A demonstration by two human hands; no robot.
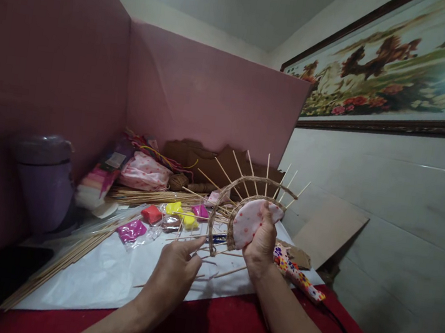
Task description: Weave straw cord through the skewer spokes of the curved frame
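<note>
My right hand (260, 241) grips a small round craft piece (248, 222) covered in white cloth with pink dots. Thin wooden sticks (251, 171) fan out from its edge, and brown twine (226, 197) is woven around them in an arc. My left hand (173, 276) is beside it on the left, its forefinger and thumb pinching the loose end of the twine near the bottom of the arc. Both hands hover above a white sheet (109, 277) on a red tabletop (221, 330).
Packets of coloured clay (152, 214) lie on the sheet, with a bundle of long sticks (58, 262) at the left. A purple lidded container (45, 179), a dotted pink pouch (144, 172), brown cardboard (206, 161) and a floral-patterned tool (298, 277) surround them. Pink partitions stand behind and to the left.
</note>
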